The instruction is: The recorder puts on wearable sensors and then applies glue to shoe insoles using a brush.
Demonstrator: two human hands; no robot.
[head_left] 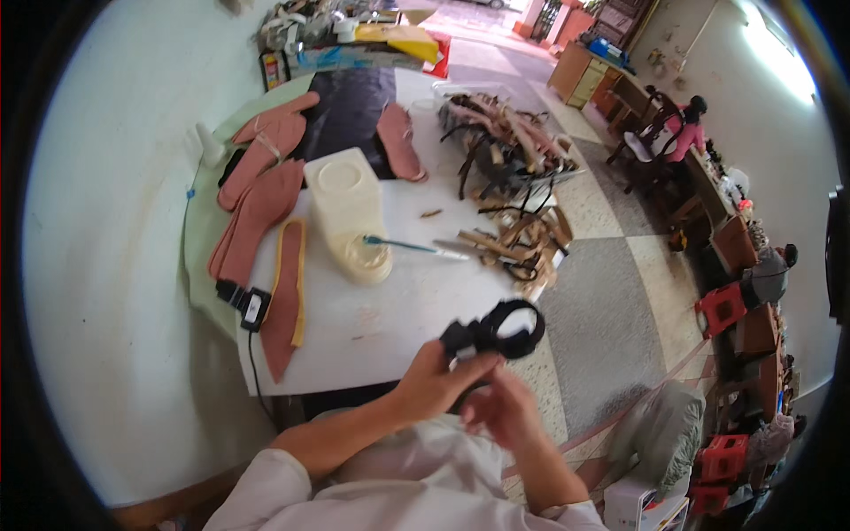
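My left hand is closed on a black strap with a small box on it, held above the table's near right edge. The strap makes a round loop that points away from me. Just right of and below it is my right hand, its fingers bent and smeared by motion. A dark part lies between the two hands, and I cannot make out whether the right fingers grip it. A similar black strapped box with a cable rests at the table's left edge, beside a pink sole with a yellow edge.
On the white table, a brush lies across a cream plastic container. Several pink soles lie left, another beyond. Leather scraps are heaped at right. Other people sit along the right wall near red stools.
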